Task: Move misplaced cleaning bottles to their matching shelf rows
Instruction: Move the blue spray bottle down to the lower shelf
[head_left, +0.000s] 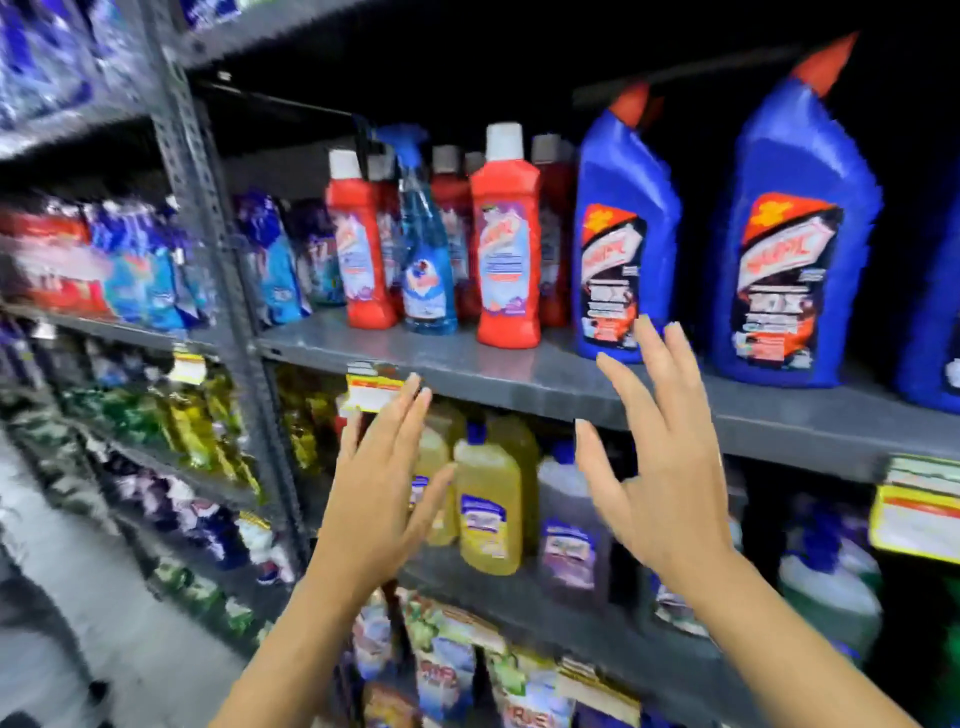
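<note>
The grey metal shelving unit carries several rows of cleaning products. On the upper shelf, large blue toilet-cleaner bottles with red angled caps occupy the right portion, and red bottles with white caps occupy the middle. The row below holds yellow liquid bottles and, to their right, a purple liquid bottle. One blue trigger-spray bottle stands upright at the shelf front, among the red bottles and between two of them; it appears to be the misplaced item, as no matching spray row is visible in this view. The left hand is raised in front of the yellow bottles, and the right hand is raised below the blue toilet-cleaner bottles. Both hands have fingers spread fully and hold nothing. Judged status: the spray bottle is not yet grasped, so pickup and relocation remain.
</note>
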